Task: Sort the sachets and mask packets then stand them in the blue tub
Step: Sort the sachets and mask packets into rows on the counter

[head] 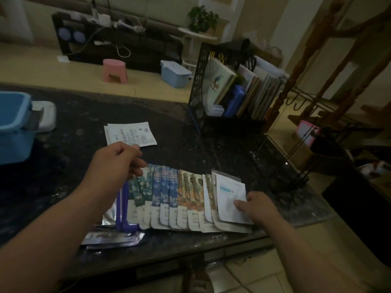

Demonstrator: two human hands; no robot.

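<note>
A fanned row of mask packets [179, 199] lies on the dark stone counter [74, 134] near its front edge. My left hand [118, 163] hovers over the row's left end, fingers curled at the top of the green and purple packets; whether it holds one is unclear. My right hand [258, 206] pinches the white packet [229, 197] at the row's right end. A small stack of white sachets [131, 134] lies further back. The blue tub [14, 125] stands at the far left.
A black mesh file rack [211, 87] with books stands at the back right of the counter. A wire rack [285, 157] sits at the right edge. Silver packets [114, 237] lie at the front left. On the floor beyond are a pink stool [115, 70] and a blue box [174, 74].
</note>
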